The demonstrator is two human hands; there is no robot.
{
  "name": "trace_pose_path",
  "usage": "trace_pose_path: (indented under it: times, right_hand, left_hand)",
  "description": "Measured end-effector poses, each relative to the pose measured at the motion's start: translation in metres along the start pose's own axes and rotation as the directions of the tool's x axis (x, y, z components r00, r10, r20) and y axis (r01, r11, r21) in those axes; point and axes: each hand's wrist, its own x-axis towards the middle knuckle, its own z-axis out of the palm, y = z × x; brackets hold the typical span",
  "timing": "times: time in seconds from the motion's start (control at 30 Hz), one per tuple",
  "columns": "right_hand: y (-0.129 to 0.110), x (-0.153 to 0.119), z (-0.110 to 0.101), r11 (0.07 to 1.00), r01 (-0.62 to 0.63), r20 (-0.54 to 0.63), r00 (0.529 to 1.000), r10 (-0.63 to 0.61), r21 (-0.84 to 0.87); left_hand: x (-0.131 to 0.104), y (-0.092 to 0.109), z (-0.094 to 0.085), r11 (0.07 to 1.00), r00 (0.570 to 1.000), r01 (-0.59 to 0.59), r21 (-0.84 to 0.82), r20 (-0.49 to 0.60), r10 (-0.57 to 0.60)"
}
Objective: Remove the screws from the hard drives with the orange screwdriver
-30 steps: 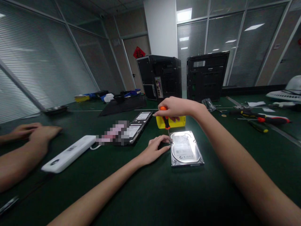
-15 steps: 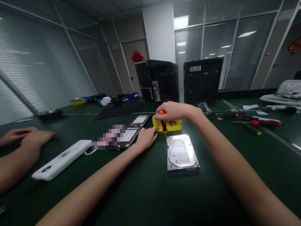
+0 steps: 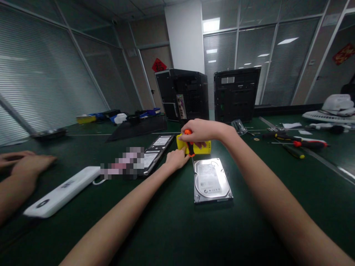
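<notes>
My right hand (image 3: 200, 131) is wrapped round the orange and black handle of a screwdriver (image 3: 190, 146), held upright over a yellow object (image 3: 204, 148). My left hand (image 3: 178, 159) lies low at the near left side of the yellow object, its fingertips reaching the screwdriver's lower end; whether they pinch something is hidden. A silver hard drive (image 3: 212, 180) lies flat on the green table just in front. Two more drives (image 3: 151, 159) lie end to end left of my left hand.
A white power strip (image 3: 63, 192) and another person's hands (image 3: 34, 162) are at the left. Behind stand a black computer case (image 3: 191, 96) and a black panel (image 3: 235, 96). Pliers and a red-black screwdriver (image 3: 310, 143) lie at the right.
My left hand has shifted right, away from the two drives and closer to the screwdriver's lower end. My right hand still grips the screwdriver. The whole view has shifted slightly.
</notes>
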Motion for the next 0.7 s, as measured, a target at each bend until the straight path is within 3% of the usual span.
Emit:
trace_pose_path:
  times: [0.3,0.7]
  right_hand:
    - [0.000,0.002,0.001,1.000,-0.004,-0.017,1.000,0.004,-0.017]
    - [-0.002,-0.001,0.001,1.000,-0.022,-0.002,1.000,0.022,0.004]
  left_hand:
    - [0.003,-0.001,-0.011,0.998,0.998,-0.057,-0.003,-0.013,0.057]
    - [-0.006,-0.001,-0.008,0.997,0.997,-0.074,0.016,-0.017,0.075]
